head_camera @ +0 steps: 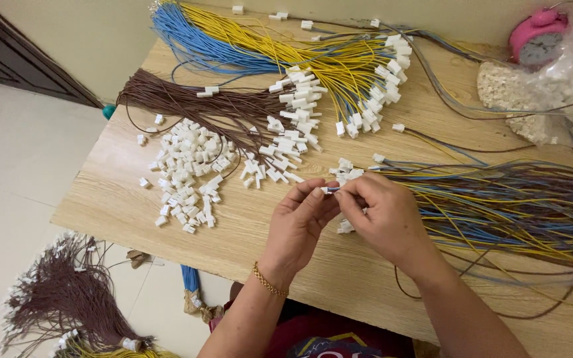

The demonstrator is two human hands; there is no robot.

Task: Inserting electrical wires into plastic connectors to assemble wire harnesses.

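Connector [330, 190], small and white, lies crosswise at frame centre, pinched between my left hand [300, 222] and right hand [382, 215], equally near.

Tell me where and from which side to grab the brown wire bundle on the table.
Grip the brown wire bundle at its bare left stretch, where the strands lie gathered tight. Come from above, fingers closing across the strands. Its right end fans out into white connectors, too spread to pinch, and the loose connector pile crowds the near side.

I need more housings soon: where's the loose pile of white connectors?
The loose white connectors lie on the wooden table, left of both hands, just below the brown wire bundle.
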